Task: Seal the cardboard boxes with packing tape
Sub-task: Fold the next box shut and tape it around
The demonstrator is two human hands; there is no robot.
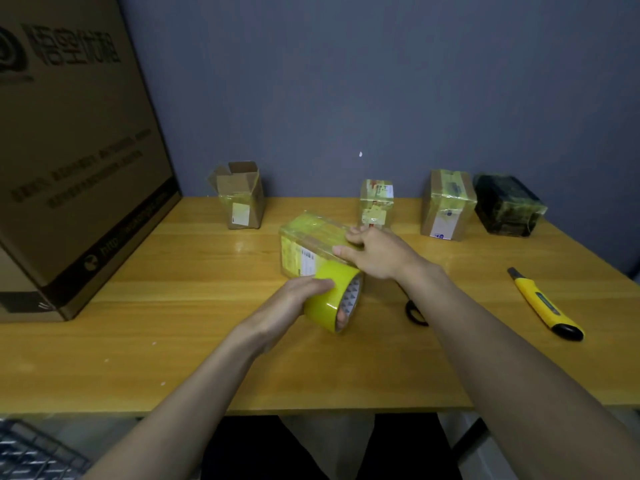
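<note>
Pressing down on a small cardboard box (pixel 311 242) at the middle of a wooden table (pixel 207 368), a person's right hand (pixel 372 252) lies across the box's top with fingers spread and nearly straight, thumb along the near edge. The left hand (pixel 294 303) grips a roll of yellow packing tape (pixel 334 299), fingers curled over the roll's outer band, holding it against the box's near end. The box is already wrapped in glossy yellowish tape and carries a white label on its side. Along the blue-grey wall (pixel 346 81) at the table's far edge stand four more parcels, well apart from the hands: an open-flapped box (pixel 240 197) at left, a small taped box (pixel 376 202) just behind the right hand, a taller taped box (pixel 446 206) and a dark wrapped package (pixel 507 206) at right. A large printed carton (pixel 76 150) fills the table's left end, closing off that side. To the right, a yellow utility knife (pixel 545 304) lies on the tabletop, and black scissor handles (pixel 414 311) show beneath the right forearm. Bare wood runs between the hands and the table's near edge, and between the large carton and the central box. A dark wire basket (pixel 31 452) sits below the table's near-left corner.
</note>
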